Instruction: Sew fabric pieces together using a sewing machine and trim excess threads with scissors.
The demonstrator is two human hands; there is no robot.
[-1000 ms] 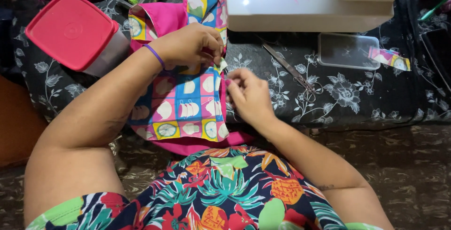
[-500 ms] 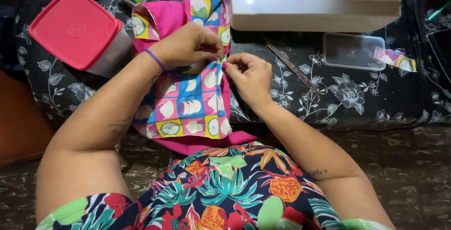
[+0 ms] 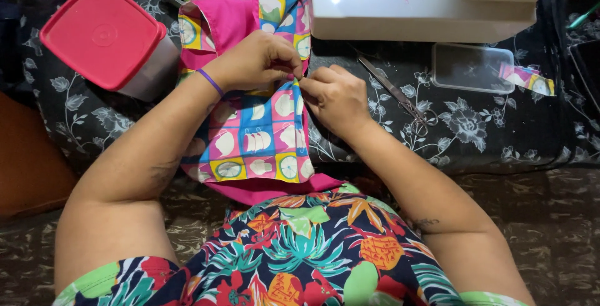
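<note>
While our left hand (image 3: 259, 62) and right hand (image 3: 334, 96) pinch the patchwork fabric (image 3: 259, 137) edge at the table's middle front, we judge the fold could slip, since only fingertips close on it near the sewing machine (image 3: 419, 3).

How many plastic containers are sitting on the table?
2. A tub with a red lid sits at the far left, and a clear shallow box lies right of the scissors. Others may be hidden beyond the frame.
</note>
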